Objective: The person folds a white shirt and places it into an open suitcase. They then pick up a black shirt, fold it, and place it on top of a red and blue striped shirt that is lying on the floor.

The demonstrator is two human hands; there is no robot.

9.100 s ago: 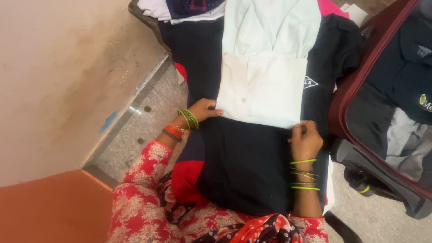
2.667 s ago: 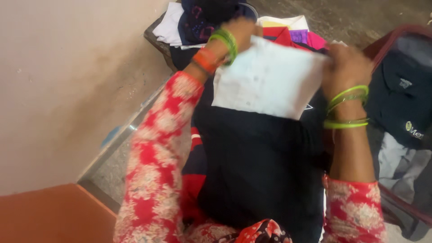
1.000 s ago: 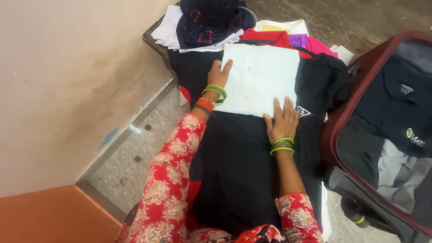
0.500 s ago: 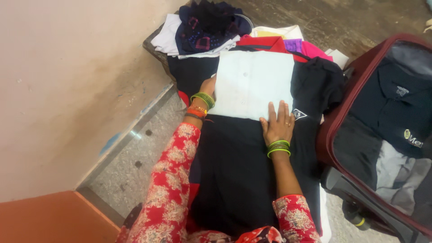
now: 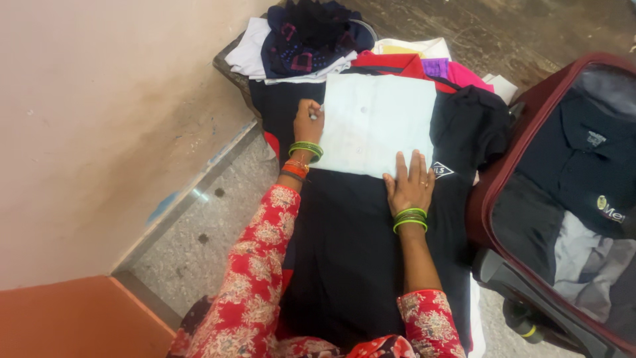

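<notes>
Folded white shirt pressed flat, left hand shifting to its edge

The white shirt (image 5: 377, 122) lies folded in a neat rectangle on the black garment (image 5: 358, 245) spread over her lap and the pile. Her right hand (image 5: 409, 185) rests open, palm down, on its near corner, much as half a second ago. Her left hand (image 5: 309, 120), which a second ago lay flat on the cloth, now curls at the shirt's left edge, fingers pinching the fold. The fold looks finished; an open maroon suitcase (image 5: 523, 139) stands just beside.
</notes>
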